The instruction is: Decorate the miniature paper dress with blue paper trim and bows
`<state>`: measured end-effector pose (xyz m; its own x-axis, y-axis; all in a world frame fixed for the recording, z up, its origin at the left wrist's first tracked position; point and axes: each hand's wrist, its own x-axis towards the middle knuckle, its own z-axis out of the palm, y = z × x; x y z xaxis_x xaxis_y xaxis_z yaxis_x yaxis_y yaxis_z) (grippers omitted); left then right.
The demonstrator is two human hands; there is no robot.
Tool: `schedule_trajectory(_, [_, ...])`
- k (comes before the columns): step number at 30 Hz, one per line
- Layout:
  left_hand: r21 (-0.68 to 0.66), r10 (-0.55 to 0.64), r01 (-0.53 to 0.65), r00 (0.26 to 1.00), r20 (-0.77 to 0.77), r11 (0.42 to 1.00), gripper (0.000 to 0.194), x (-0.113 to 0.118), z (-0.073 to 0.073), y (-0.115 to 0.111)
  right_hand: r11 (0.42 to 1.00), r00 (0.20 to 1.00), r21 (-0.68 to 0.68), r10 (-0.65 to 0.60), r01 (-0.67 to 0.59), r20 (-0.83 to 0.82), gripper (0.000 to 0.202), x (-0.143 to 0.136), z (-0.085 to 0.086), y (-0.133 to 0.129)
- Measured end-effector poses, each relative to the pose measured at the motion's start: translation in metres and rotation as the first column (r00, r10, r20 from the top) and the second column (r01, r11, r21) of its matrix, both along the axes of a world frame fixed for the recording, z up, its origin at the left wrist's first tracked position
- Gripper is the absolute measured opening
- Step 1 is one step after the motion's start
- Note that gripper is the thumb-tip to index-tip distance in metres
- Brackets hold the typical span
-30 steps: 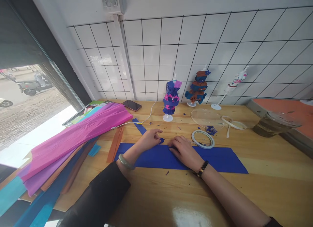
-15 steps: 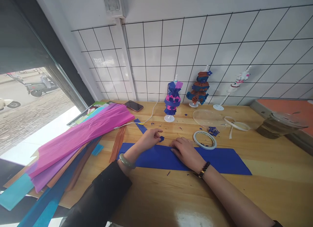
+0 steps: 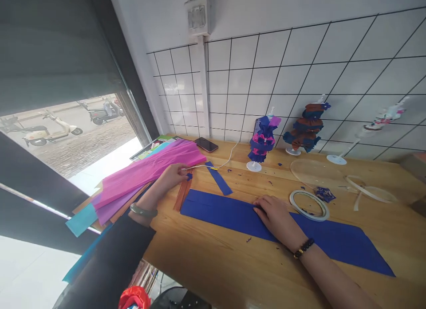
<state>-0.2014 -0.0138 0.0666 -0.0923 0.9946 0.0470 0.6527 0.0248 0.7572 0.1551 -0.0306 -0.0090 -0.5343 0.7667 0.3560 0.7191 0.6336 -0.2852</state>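
Observation:
A long strip of dark blue crepe paper (image 3: 219, 211) lies across the wooden table in front of me. My right hand (image 3: 274, 218) rests on its upper edge, fingers lying on the sheet and gripping nothing. Over at the left, my left hand (image 3: 173, 177) pinches a small blue paper scrap (image 3: 189, 177), beside the pink paper and above a brown strip (image 3: 182, 193). A narrower blue strip (image 3: 218, 178) lies apart, behind the long one. A roll of double-sided tape (image 3: 309, 205) sits just behind the long strip, right of my right hand.
Pink crepe paper (image 3: 149, 165) and other coloured sheets are piled at the left. A phone (image 3: 206, 144) and a white cable (image 3: 233, 151) lie behind. Ruffled blue-pink (image 3: 262, 140) and brown-blue (image 3: 306, 127) paper figures stand by the tiled wall. Crumpled blue paper (image 3: 324, 194) lies right.
My left hand has moved left with the small blue scrap, away from the long strip. My right hand stays on the paper. The view has turned left.

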Motion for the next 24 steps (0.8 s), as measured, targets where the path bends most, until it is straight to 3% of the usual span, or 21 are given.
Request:
schedule_trajectory(3, [-0.103,0.125,-0.139,0.984,-0.129,0.985,0.054,-0.037,-0.01,-0.003,1.0,1.0,0.021,-0.011,0.011,-0.016,0.018,0.0,-0.003,0.0])
schedule_trajectory(5, [-0.134,0.145,-0.168,0.976,-0.162,0.977,0.058,-0.048,-0.018,-0.002,0.999,0.999,0.032,-0.007,0.009,-0.037,0.018,-0.001,-0.004,-0.001])
schedule_trajectory(13, [-0.061,0.221,-0.258,0.909,-0.353,0.964,0.057,-0.047,-0.032,0.012,0.999,0.998,0.044,0.001,0.002,-0.061,0.018,-0.001,0.001,-0.005])
schedule_trajectory(24, [0.022,0.219,-0.249,0.803,-0.555,0.968,0.06,-0.049,-0.038,0.007,1.0,0.999,-0.005,-0.01,0.01,-0.041,0.018,0.0,-0.003,-0.002])
